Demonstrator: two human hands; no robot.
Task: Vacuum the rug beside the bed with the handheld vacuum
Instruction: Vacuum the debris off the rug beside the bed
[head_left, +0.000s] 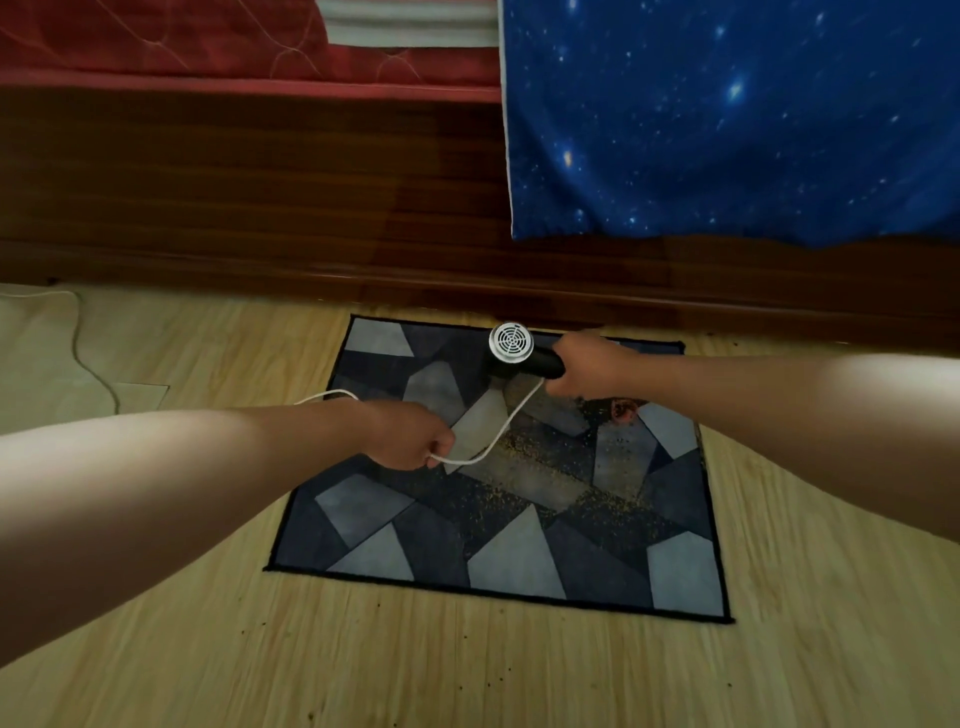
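Vacuum (519, 358): your right hand (592, 364) is gripping it above rug (519, 561), left hand (410, 436) pinching cord (511, 421), which risks dragging crumbs (519, 483).

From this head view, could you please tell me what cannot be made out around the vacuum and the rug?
Head view only:
Handheld vacuum nozzle: faces away under its body, so contact with the rug is unclear.
Its handle: covered by the right hand.
Cord: past the left hand it passes behind the left forearm; its plug end is unseen.
Reddish patch on the rug: blurred, too small to identify.
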